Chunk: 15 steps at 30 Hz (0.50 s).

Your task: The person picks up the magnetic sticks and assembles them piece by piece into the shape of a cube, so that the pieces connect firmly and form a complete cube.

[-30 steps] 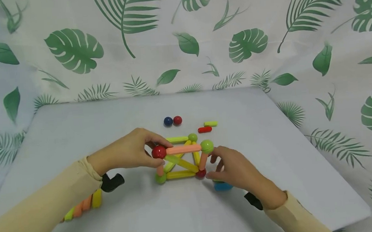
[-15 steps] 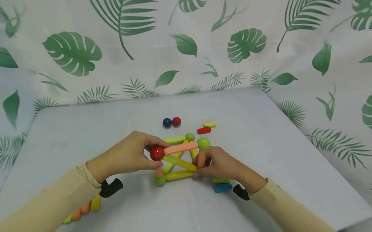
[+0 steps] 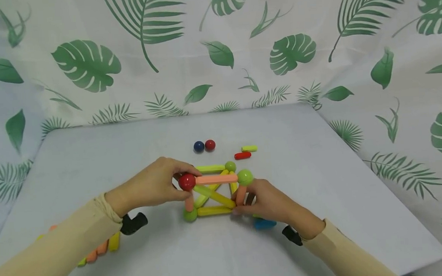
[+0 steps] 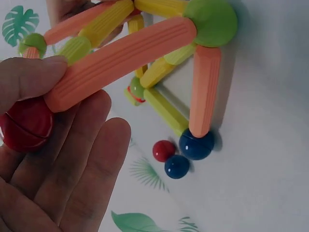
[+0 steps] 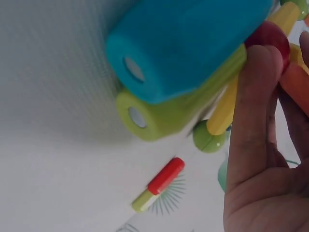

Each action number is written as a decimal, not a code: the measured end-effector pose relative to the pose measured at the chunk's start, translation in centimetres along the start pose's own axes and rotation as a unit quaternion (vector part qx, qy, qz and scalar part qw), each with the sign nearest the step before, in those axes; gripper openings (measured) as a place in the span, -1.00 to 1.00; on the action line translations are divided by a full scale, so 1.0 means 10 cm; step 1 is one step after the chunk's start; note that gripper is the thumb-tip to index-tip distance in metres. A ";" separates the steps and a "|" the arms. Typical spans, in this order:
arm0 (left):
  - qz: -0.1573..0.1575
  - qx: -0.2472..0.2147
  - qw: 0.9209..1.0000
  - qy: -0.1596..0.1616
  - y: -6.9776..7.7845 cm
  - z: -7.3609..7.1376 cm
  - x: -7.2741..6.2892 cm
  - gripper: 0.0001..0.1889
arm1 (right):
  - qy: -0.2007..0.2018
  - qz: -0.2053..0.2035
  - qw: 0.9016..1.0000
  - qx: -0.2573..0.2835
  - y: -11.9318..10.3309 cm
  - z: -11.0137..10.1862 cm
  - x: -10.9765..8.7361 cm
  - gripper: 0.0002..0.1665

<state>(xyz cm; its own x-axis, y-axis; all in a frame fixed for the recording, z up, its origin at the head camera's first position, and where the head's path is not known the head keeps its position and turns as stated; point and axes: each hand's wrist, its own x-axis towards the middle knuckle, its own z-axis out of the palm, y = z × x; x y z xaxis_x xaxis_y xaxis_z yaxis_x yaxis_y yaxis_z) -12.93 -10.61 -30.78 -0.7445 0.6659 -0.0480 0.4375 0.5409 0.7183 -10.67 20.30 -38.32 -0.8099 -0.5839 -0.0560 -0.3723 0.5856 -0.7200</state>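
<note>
Magnetic rods and balls form a frame (image 3: 215,210) on the white table, with an orange rod (image 3: 216,179) raised along its near side. My left hand (image 3: 153,182) grips an upright orange rod (image 4: 120,65) just under the upper red ball (image 3: 187,182), thumb on one side and fingers on the other. At the right corner, my right hand (image 3: 268,200) pinches the lower red ball (image 5: 271,38), from which another orange rod (image 3: 241,195) leads up to a green ball (image 3: 245,177). The fingers hide that lower ball in the head view.
Behind the frame lie a blue ball (image 3: 198,146), a red ball (image 3: 210,145), a red rod (image 3: 242,155) and a yellow-green rod (image 3: 249,148). A blue rod (image 3: 265,223) lies close to my right wrist. Several rods (image 3: 102,246) are partly hidden by my left sleeve.
My right hand has moved left and closed round the lower right red ball. The upper green ball shifted slightly left, then back. The left hand keeps its hold.
</note>
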 end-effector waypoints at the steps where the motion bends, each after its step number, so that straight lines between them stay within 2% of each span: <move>1: 0.003 -0.005 1.000 -0.002 -0.01 -0.01 0.01 -0.53 | -0.002 -0.001 1.000 0.001 -0.01 0.00 -0.02 -0.82; 5: 0.006 -0.023 1.000 -0.004 -0.04 -0.04 0.05 -0.52 | -0.002 -0.010 1.000 -0.013 -0.07 0.01 -0.10 -0.83; 9: 0.002 -0.035 0.999 -0.006 -0.05 -0.07 0.07 -0.49 | 0.010 -0.020 0.998 -0.056 -0.13 0.05 -0.15 -0.80; 15: -0.019 -0.079 0.996 -0.020 -0.06 -0.10 0.10 -0.45 | 0.010 -0.029 0.997 -0.070 -0.22 0.18 -0.26 -0.77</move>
<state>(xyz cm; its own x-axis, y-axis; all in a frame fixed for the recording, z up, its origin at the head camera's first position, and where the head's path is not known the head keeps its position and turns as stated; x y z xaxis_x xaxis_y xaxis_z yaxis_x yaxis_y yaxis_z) -14.42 -10.78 -30.58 -0.7368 0.6682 -0.1028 0.3217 0.4802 0.8160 -6.95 19.57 -37.85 -0.7938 -0.6082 -0.0019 -0.4771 0.6247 -0.6182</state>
